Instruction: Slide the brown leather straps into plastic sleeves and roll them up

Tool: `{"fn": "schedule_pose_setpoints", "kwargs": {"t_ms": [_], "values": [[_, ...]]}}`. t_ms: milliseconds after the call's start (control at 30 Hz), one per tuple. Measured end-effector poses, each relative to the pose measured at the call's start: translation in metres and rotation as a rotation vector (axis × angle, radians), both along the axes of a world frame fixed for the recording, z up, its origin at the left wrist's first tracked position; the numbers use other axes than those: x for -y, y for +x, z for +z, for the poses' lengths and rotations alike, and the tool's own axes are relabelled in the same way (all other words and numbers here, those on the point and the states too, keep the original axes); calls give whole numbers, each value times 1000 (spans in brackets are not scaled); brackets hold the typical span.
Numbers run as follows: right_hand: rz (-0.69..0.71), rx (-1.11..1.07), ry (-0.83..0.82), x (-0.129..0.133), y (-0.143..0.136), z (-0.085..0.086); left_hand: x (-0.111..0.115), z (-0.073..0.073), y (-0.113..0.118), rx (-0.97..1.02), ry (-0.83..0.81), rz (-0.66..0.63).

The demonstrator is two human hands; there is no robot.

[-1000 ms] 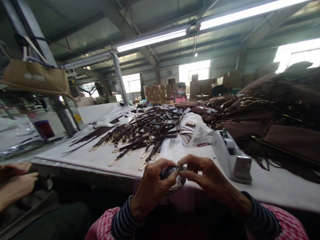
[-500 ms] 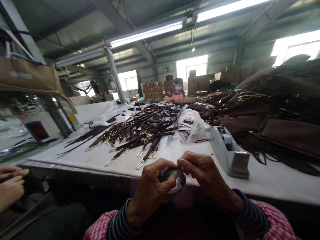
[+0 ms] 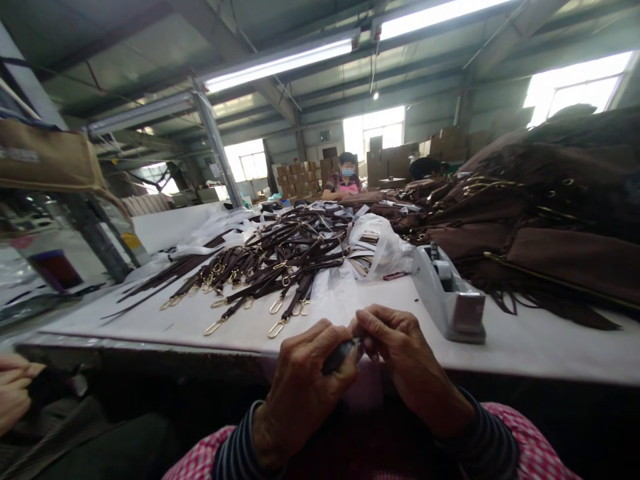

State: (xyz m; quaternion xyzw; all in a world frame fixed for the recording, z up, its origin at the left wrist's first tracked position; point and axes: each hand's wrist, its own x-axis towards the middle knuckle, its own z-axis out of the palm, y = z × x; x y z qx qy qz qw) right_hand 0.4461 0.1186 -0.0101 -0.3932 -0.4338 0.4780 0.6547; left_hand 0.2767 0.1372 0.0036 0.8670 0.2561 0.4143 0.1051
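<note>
The small dark piece (image 3: 336,358) is at the near edge of the table (image 3: 190,319), held up in front of the wearer's body. The left hand (image 3: 305,383) grips it, thumb and forefinger pinching it from either side. The right hand (image 3: 407,360) meets it at its right end, thumb and forefinger pressed together; whether they pinch an edge of it or something finer is too small to tell.

For fine fingertip work like this, it seems best to let the left grip carry the piece steadily while the right fingertips make short, light movements, with both wrists low and close together. Turning the worked end toward the light would likely help, since the fingers shade it.

Just beyond the hands lie brown straps (image 3: 295,250) with gold-coloured clips (image 3: 277,329), and right of them a clear plastic bag (image 3: 383,247). A tape dispenser (image 3: 450,297) stands to the right, before a heap of brown bags (image 3: 555,257). At far left, a co-worker's hand (image 3: 13,393) shows at the edge.

Compared with half a second ago, the pale, shiny part below the left thumb is mostly hidden, the view has swung so the dispenser sits further left, and the co-worker's hand is more cut off.
</note>
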Motion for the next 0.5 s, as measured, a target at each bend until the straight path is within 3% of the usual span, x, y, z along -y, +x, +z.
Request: {"fn": "schedule_pose_setpoints", "kwargs": {"t_ms": [133, 267, 367, 433, 500], "values": [[-85, -224, 5, 4, 9, 1, 2, -7, 0, -16, -48, -1], [-5, -53, -28, 33, 33, -6, 0, -6, -7, 123, -75, 71], [-30, 208, -118, 63, 66, -35, 1, -1, -9, 186, -31, 70], [-83, 494, -212, 84, 91, -66, 3, 1, -7, 195, 20, 32], [-215, 825, -159, 105, 111, -98, 3, 0, -5, 186, 113, -9]]}}
